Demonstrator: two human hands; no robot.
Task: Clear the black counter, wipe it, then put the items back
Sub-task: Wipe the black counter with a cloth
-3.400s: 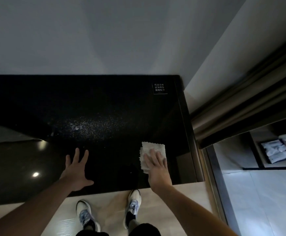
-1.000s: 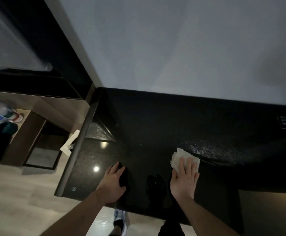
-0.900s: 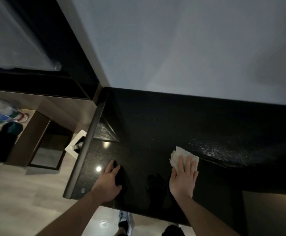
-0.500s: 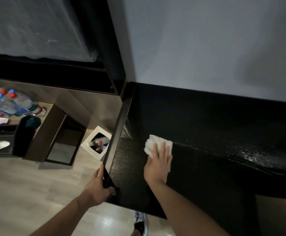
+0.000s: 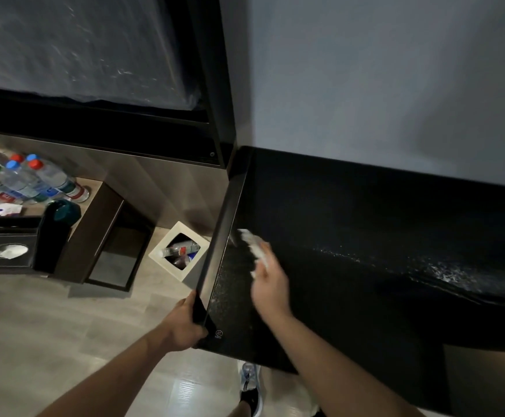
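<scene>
The black counter (image 5: 365, 236) fills the right half of the view, bare and glossy, with a wet speckled streak on its right part. My right hand (image 5: 270, 284) presses a white cloth (image 5: 249, 240) flat on the counter close to its left edge; both are motion-blurred. My left hand (image 5: 185, 322) grips the counter's near left corner, fingers curled around the edge.
A white waste bin (image 5: 179, 251) with bottles inside stands on the floor left of the counter. Further left, a low wooden unit (image 5: 94, 230) carries several water bottles (image 5: 28, 179), a dark kettle (image 5: 58, 233) and a tissue box (image 5: 7, 251). My shoe (image 5: 249, 383) shows below the counter's front edge.
My right hand has slid the cloth leftward across the counter to its left edge. My left hand moved from lying flat on the top to gripping the left corner. The view swung left.
</scene>
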